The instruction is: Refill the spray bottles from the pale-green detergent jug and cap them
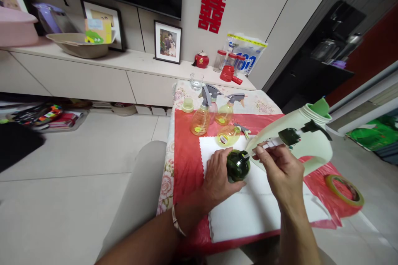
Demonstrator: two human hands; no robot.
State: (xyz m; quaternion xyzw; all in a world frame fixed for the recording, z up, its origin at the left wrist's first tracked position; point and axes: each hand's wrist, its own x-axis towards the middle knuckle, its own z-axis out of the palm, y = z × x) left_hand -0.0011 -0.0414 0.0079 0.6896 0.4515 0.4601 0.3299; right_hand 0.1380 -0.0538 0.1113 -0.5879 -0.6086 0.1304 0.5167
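Note:
My left hand [220, 178] is wrapped round a dark green bottle [238, 167], its uncapped neck tilted toward the right. In my right hand [281, 167] is a pump dispenser [289, 136] with a dark head and a white stem, pinched along the stem. The lower end of its tube is at the bottle's mouth; how far it goes in cannot be made out. Close behind my right hand stands a big pale green jug [273, 130], open at the top with a green piece in its mouth. A yellow spray bottle [228, 135] lies on its side just beyond my left hand.
Several upright spray bottles [200, 121] with grey triggers stand at the back, beside a pale green cap [188, 105] and a glass cup [196, 81]. White cloth [239, 213] covers red plastic sheeting [188, 153]. A tape roll [331, 184] lies at the right edge.

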